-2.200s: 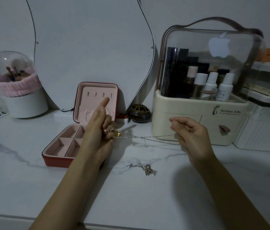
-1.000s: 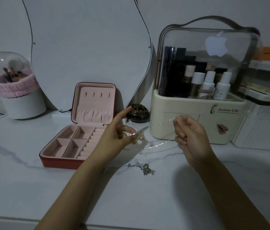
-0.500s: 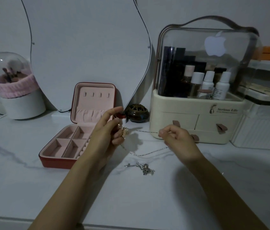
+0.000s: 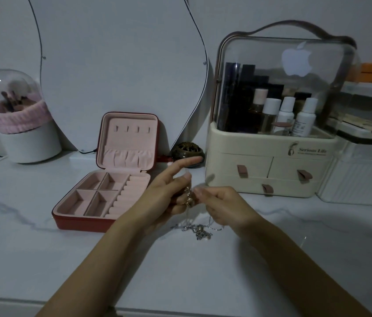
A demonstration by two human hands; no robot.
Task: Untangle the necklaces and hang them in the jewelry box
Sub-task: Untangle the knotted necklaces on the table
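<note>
A red jewelry box with pink lining (image 4: 102,200) lies open on the white marbled surface (image 4: 43,259), lid upright showing 4 hooks. Just right of it, the left hand (image 4: 166,193) grips a gold necklace with a bunched pendant (image 4: 188,197), index finger extended. The right hand (image 4: 224,204) pinches its thin chain, fingers curled. Below them, a silver tangled necklace (image 4: 200,231) rests on the surface.

Both hands, left hand (image 4: 165,193) and right hand (image 4: 222,205), pinch a gold necklace (image 4: 188,197) beside the open jewelry box (image 4: 102,193).
</note>
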